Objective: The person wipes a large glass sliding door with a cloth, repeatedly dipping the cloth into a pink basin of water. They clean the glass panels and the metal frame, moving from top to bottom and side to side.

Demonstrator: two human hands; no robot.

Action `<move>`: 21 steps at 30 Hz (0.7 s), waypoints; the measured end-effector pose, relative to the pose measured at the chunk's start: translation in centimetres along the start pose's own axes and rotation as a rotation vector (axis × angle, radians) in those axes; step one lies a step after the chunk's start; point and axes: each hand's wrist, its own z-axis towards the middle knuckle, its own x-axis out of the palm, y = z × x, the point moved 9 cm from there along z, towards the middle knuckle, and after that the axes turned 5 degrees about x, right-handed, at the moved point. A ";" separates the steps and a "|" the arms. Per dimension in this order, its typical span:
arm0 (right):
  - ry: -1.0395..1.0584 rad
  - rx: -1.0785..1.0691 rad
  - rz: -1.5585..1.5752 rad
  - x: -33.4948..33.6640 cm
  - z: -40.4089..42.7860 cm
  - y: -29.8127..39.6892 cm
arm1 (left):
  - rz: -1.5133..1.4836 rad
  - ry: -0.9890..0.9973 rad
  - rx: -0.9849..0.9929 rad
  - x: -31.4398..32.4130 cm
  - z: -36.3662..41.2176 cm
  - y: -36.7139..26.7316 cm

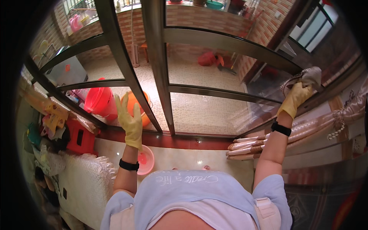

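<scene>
A tall door with a dark metal frame [157,57] and glass panes [207,112] stands before me. My right hand [296,96], in a yellow rubber glove, grips a bunched greyish cloth [313,75] at the right side of the door, by its frame. Raised in front of the lower left panes is my left hand [130,123], gloved the same way. Its fingers are spread and it holds nothing. Whether it touches the door I cannot tell. Both forearms wear black wrist straps.
A pink basin [147,165] sits on the tiled floor below my left hand. Left of it are a red plastic stool [89,141] and a white quilted cover [83,184]. Gathered curtains [304,138] hang at right. Red [97,99] and orange buckets [145,100] stand beyond the door.
</scene>
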 end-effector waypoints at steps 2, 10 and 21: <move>-0.018 -0.360 -0.224 3.5 -3.8 7.6 | 0.012 -0.053 -0.043 -2.1 -1.0 1.4; 0.257 -0.948 -0.247 20.4 -28.8 28.7 | -0.048 -0.055 -0.111 -3.8 -2.6 2.4; -0.039 -0.184 -0.214 4.0 -10.9 -1.1 | 0.083 0.029 -0.177 -5.5 -5.6 4.8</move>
